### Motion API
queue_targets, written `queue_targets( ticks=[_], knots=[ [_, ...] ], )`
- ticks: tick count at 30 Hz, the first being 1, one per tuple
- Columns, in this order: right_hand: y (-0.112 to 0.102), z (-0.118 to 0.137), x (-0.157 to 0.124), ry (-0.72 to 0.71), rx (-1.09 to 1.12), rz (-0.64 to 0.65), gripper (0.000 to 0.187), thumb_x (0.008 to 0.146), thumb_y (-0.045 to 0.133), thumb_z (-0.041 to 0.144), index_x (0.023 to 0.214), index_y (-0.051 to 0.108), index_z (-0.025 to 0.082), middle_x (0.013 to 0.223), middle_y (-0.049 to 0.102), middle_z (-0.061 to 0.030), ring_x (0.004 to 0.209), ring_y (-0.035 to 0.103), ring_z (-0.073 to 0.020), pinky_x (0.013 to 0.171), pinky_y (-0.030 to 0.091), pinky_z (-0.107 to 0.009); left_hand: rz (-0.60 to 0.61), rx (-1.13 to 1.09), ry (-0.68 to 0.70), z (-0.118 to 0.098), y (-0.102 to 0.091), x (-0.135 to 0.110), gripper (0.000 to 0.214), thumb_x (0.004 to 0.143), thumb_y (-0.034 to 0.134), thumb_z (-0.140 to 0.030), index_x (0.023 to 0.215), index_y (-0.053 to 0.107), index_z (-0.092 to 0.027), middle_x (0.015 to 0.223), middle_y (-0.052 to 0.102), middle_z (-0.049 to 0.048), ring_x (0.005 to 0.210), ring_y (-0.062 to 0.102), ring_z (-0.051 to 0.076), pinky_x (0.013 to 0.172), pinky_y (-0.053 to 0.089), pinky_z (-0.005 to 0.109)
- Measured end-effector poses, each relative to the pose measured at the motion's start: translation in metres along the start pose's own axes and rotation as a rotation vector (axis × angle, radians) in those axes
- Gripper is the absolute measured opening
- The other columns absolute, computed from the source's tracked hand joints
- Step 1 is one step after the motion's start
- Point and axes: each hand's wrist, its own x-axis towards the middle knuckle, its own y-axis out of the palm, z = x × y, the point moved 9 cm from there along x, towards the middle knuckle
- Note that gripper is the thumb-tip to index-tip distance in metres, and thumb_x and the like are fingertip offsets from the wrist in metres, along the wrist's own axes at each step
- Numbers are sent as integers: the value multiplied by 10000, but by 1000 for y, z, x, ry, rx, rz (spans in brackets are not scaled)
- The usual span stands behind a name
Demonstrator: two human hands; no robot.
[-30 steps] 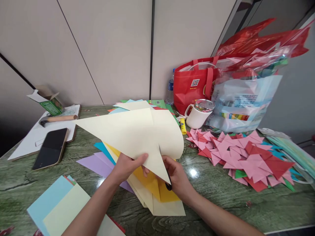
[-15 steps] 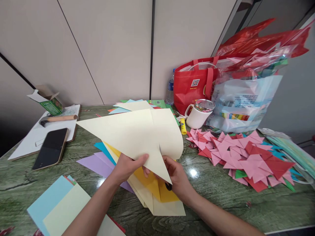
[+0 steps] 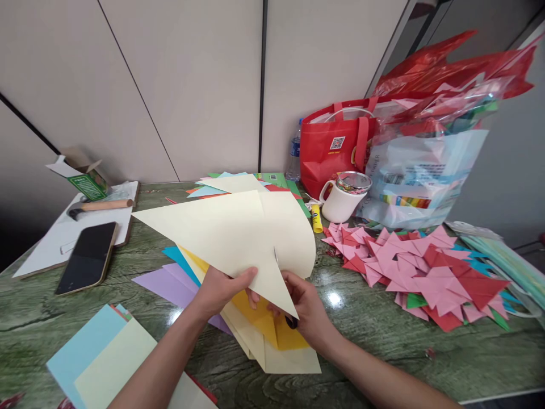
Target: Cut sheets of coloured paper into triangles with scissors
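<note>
A large cream sheet of paper (image 3: 230,233), partly cut, is held up over the table with its right side curling over. My left hand (image 3: 225,287) grips its lower edge, thumb on top and fingers underneath. My right hand (image 3: 309,309) is closed around scissors (image 3: 292,322); only a bit of dark handle and a thin blade at the slit in the paper show, the rest being hidden. Below the hands lie folded yellow paper (image 3: 276,332), cream paper (image 3: 293,362), purple paper (image 3: 166,287) and a blue piece (image 3: 181,261).
On the right are a pile of pink and red folded paper pieces (image 3: 409,267), a white mug (image 3: 343,204), a yellow glue stick (image 3: 316,218), a red bag (image 3: 327,153) and a plastic bag (image 3: 421,176). A phone (image 3: 87,255), a hammer (image 3: 102,205) and light-blue paper (image 3: 89,346) lie left.
The curled right part of the cream sheet has shifted slightly, and a little more of the blade shows at the slit. Both hands stay nearly in place.
</note>
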Motion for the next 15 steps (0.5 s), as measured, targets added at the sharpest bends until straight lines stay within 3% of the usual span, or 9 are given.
queue_targets(
  ticks=[15],
  knots=[
    [-2,0,0,-33,-55,-7,191,606,670,246,785,662,180,464,566,39,392,449,-85,375,366,-192,-5,5,-3,2,-1,0,280,763,582,-341,523,595,-198,389,586,6,381,555,171,478,498,305]
  ],
)
